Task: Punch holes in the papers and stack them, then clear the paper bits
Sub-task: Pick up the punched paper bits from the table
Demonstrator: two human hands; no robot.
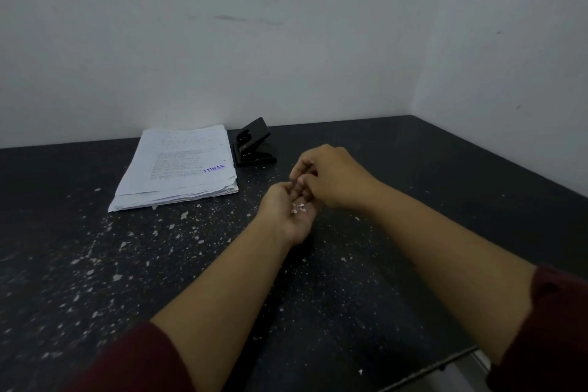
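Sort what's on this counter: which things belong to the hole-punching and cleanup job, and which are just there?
Part of the job:
stack of papers
hole punch
paper bits cupped in the left hand
right hand, fingers pinched over that palm

Just there:
dark speckled counter
white wall

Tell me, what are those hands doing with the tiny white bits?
A person is tidying up after punching holes. The left hand is cupped palm up, holding small white paper bits, and the right hand pinches its fingertips together just above it. The white stack of printed papers lies at the back of the dark speckled table, with the black metal hole punch beside it.
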